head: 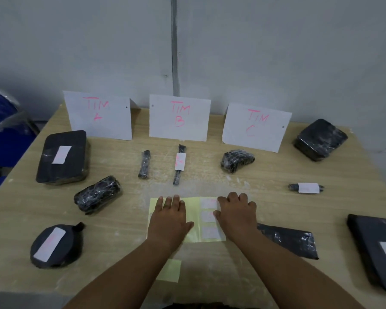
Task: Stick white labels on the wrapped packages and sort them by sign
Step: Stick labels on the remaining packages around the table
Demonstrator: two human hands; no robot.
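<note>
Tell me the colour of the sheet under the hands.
The paper backing sheet is pale yellow; best in head view.

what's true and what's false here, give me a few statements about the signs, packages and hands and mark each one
1. Three paper signs stand at the back of the table. True.
2. The left hand lies flat on the yellow sheet. True.
3. The round package at the near left has no label. False: a white label is stuck on top.
4. The right hand holds a package. False: it rests on the sheet beside the spare labels.
5. The thin package before the B sign bears a label. True.
</note>
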